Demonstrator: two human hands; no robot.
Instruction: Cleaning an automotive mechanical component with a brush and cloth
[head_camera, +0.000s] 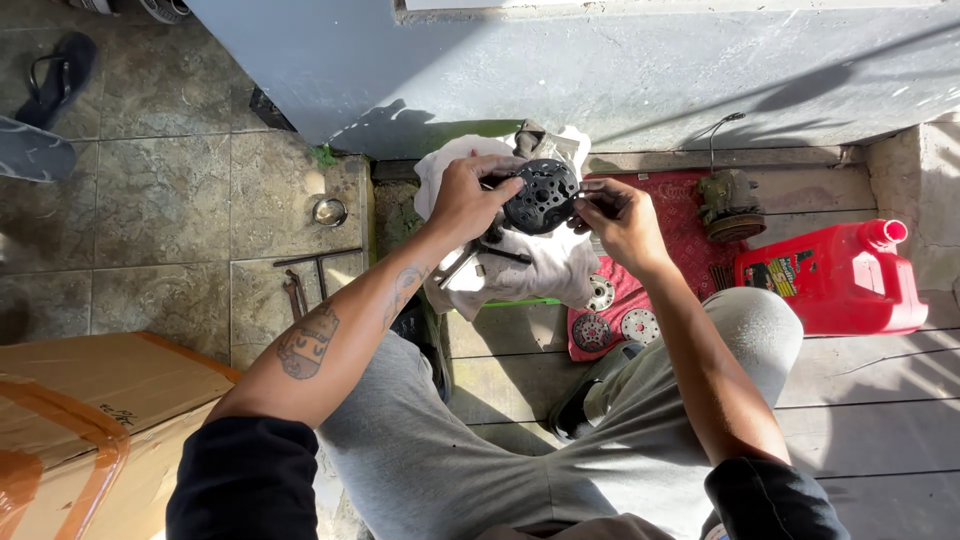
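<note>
A brown taped cardboard box (75, 420) sits near left; a red jug (835, 280) with a dark label lies right. Farther, left hand (468, 200) and right hand (622, 218) both clasp a black perforated disc (541, 196) over a white cloth (530, 262).

disc: a round black metal plate (541, 195) pierced with a ring of holes, dusty and dark
pose: tilted, face towards the camera, gripped at its left and right edges
place: upper middle of the frame, just above a white cloth (540, 265)
</note>
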